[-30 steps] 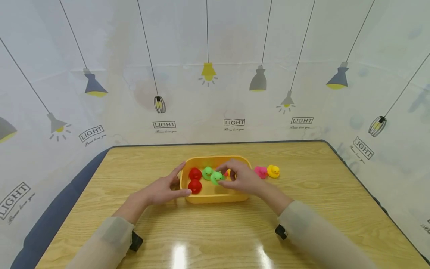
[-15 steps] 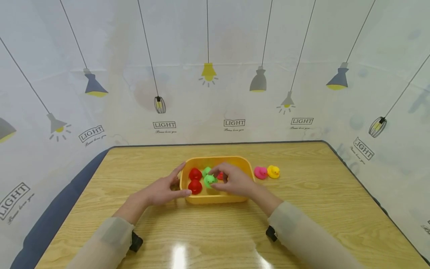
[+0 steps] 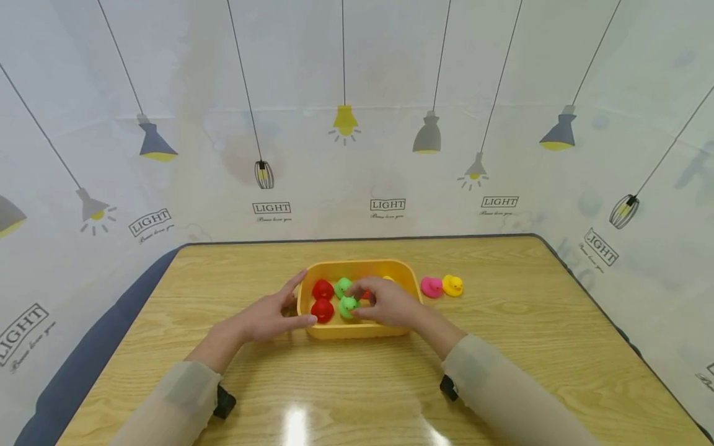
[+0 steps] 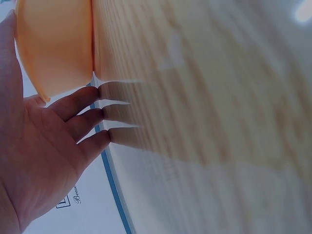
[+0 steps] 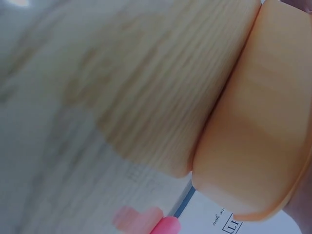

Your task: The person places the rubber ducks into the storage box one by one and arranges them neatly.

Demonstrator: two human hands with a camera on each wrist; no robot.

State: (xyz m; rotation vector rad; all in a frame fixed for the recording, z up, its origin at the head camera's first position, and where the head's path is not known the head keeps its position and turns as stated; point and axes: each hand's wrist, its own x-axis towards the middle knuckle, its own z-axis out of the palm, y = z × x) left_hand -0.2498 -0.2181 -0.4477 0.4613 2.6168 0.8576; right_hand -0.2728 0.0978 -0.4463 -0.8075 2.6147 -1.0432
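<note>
A yellow-orange plastic box (image 3: 359, 332) stands on the wooden table. Inside it, my right hand (image 3: 393, 303) reaches over the front rim, with thumb and index finger on either side of a green rubber duck (image 3: 346, 308) low near the floor. Behind this lies a second green duck (image 3: 342, 287), and two red ducks (image 3: 321, 311) sit by the box's left end. My left hand (image 3: 270, 317) spans that end: its thumb is on the front rim, its index finger at the far corner. In the left wrist view, straight fingertips touch the table beside the box (image 4: 56, 44).
Just right of the box, a pink rubber duck (image 3: 431, 287) and a yellow duck (image 3: 452, 285) sit side by side on the table (image 3: 519, 347). A red thing and a bit of yellow show in the box, partly hidden behind my right hand. A lamp-print cloth (image 3: 312, 167) hangs behind.
My right hand has moved left and then down with the green duck, bringing it beside the red ducks. The left hand keeps its place on the box.
</note>
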